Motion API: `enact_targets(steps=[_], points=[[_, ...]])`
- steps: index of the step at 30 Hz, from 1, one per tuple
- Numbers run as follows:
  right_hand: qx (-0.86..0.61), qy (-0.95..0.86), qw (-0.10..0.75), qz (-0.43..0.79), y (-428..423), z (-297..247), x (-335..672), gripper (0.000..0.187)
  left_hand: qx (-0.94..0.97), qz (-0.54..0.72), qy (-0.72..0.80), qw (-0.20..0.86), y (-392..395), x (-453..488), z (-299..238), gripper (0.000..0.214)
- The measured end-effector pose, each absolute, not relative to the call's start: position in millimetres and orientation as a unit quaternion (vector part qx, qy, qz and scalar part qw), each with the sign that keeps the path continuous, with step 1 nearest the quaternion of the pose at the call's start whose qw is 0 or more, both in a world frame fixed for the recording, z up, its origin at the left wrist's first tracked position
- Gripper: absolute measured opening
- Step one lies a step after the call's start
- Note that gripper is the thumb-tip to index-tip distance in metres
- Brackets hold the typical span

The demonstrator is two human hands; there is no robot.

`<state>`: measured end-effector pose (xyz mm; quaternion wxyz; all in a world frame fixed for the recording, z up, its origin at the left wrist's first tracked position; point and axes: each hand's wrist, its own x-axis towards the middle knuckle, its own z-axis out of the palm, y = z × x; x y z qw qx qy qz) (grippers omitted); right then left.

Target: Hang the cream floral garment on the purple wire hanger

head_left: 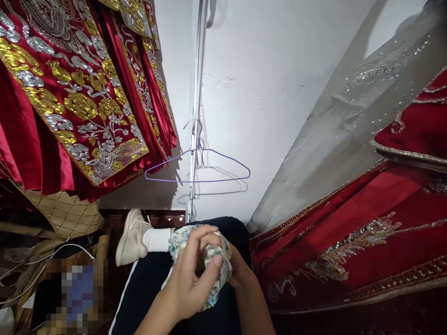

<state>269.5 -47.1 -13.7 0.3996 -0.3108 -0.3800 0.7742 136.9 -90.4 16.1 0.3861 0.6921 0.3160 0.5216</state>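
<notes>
Both hands are on a bunched floral cloth [220, 295], white with blue, green and yellow, above the dark navy trousers [139, 298]. My left hand [192, 270] curls over its near side, thumb and fingers closed around a fold. My right hand [237, 267] grips the cloth's right side, its fingers mostly hidden behind it. To the left, a white sock [157, 239] and a pale sneaker [134, 239] stick out from beside the cloth. Whether the cloth wraps that leg or lies over it I cannot tell.
A purple wire hanger [197, 181] hangs at a metal upright [193, 111] before the white wall. Red embroidered garments [82, 107] hang left; a sheer glittery gown [324, 135] and a red beaded garment [349, 232] stand right. Cables [45, 267] and clutter lie lower left.
</notes>
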Motion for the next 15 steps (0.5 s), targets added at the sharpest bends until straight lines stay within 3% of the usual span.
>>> enact_targets(steps=[3, 6, 9, 11, 13, 15], points=[[-0.283, -0.37, 0.388, 0.795, -51.3, -12.6, 263.6, 0.072, 0.704, 0.511, 0.367, 0.328, -71.6, 109.9, 12.4, 0.052], [-0.29, -0.461, 0.361, 0.757, -51.0, -10.5, 261.4, 0.056, 0.734, 0.407, 0.397, 0.372, -53.2, 79.4, 10.9, 0.05], [-0.337, -0.641, 0.331, 0.605, -38.2, 5.5, 270.5, 0.02, 0.766, 0.255, 0.333, 0.488, -44.4, 54.3, 5.2, 0.029], [-0.378, -0.721, 0.343, 0.468, -17.5, 23.7, 281.1, 0.009, 0.767, 0.225, 0.325, 0.506, -41.3, 40.6, -0.1, 0.022], [-0.413, -0.743, 0.397, 0.345, 14.5, 41.8, 289.8, 0.013, 0.743, 0.294, 0.37, 0.475, -36.2, 27.9, -2.0, 0.02], [-0.423, -0.716, 0.502, 0.237, 54.4, 52.7, 291.6, 0.027, 0.695, 0.385, 0.421, 0.439, -27.8, 15.2, 2.5, 0.02]])
